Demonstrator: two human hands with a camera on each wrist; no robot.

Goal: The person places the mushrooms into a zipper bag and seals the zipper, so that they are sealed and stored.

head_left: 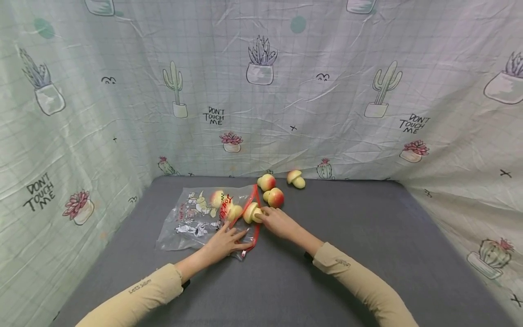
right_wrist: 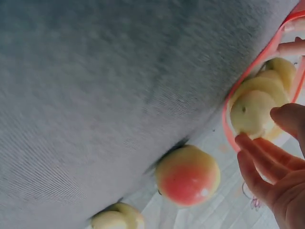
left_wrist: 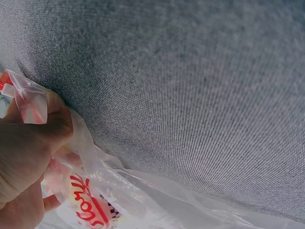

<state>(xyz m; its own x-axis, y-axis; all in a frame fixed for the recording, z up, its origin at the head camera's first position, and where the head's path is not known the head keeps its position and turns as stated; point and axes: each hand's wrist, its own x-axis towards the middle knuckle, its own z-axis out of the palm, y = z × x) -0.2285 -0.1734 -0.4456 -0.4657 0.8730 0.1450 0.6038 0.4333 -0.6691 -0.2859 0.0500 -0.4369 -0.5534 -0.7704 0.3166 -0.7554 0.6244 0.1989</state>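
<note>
A clear printed zip bag (head_left: 169, 234) with a red-edged mouth lies on the table, with toy mushrooms (head_left: 216, 198) inside it. My left hand (head_left: 224, 244) grips the bag's near side by the mouth; in the left wrist view the thumb (left_wrist: 58, 119) presses on the plastic near the white slider (left_wrist: 7, 90). At the mouth sits another yellow mushroom (head_left: 252, 213), its stem toward my right hand (head_left: 279, 222). In the right wrist view my right thumb and fingertips pinch the end of that mushroom (right_wrist: 252, 112), within the red rim (right_wrist: 228, 102).
Beyond my right hand, two red-and-yellow mushrooms (head_left: 273, 198) lie close to the bag's mouth, one behind the other. Another mushroom (head_left: 296, 179) rests farther right near the back edge. A patterned curtain (head_left: 261, 113) hangs around the grey table (head_left: 347, 236).
</note>
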